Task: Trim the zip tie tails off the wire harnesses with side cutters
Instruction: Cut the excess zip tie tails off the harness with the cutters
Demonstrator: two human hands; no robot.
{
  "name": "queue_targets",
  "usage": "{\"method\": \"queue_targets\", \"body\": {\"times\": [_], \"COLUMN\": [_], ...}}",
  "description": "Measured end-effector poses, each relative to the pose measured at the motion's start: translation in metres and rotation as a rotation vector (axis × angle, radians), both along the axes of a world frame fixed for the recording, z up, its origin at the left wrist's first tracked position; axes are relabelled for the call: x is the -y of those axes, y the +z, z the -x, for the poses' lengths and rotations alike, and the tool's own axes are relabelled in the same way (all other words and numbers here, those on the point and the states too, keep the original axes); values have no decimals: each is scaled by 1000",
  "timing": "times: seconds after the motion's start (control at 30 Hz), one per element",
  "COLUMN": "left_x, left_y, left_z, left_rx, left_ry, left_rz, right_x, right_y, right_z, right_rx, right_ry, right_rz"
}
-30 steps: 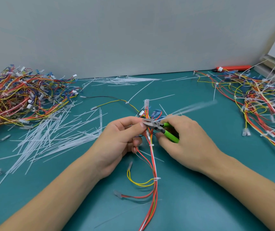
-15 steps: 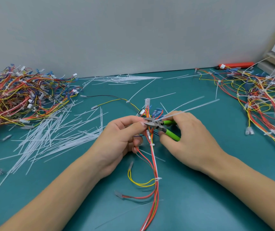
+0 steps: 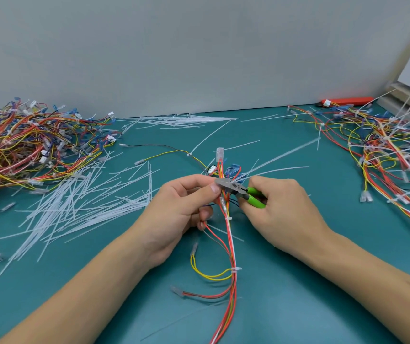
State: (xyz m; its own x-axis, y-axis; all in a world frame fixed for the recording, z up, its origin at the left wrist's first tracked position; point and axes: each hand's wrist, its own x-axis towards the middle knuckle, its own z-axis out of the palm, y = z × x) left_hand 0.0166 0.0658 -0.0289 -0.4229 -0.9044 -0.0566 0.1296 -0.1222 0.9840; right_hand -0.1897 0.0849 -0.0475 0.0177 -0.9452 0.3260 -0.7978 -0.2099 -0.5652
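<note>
A wire harness [image 3: 231, 247] of red, orange and yellow wires runs from the table's front edge up to the middle, bound by white zip ties. My left hand [image 3: 181, 212] pinches the harness near its upper end. My right hand [image 3: 278, 207] grips green-handled side cutters [image 3: 241, 191], whose grey jaws lie across the wires right beside my left thumb. A long white zip tie tail [image 3: 283, 155] sticks out from the bundle up and to the right, blurred.
A heap of harnesses [image 3: 25, 147] fills the far left and another heap [image 3: 385, 150] the far right. Cut white tails [image 3: 82, 202] lie scattered at left and along the wall [image 3: 181, 119]. An orange tool [image 3: 347, 100] lies at the back right.
The side cutters' jaws have shifted slightly left onto the bundle by my left thumb. The long tail at right has swung and blurred. Both hands stay in nearly the same place.
</note>
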Motion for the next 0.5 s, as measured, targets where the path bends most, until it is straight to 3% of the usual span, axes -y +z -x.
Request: {"method": "queue_targets", "body": {"times": [0.5], "left_x": [4], "left_y": [-2], "left_z": [0], "left_rx": [-33], "left_ry": [29], "left_rz": [-26], "right_x": [2], "right_y": [5], "right_z": [1], "right_rx": [0], "right_ry": [57], "right_rz": [-30]}}
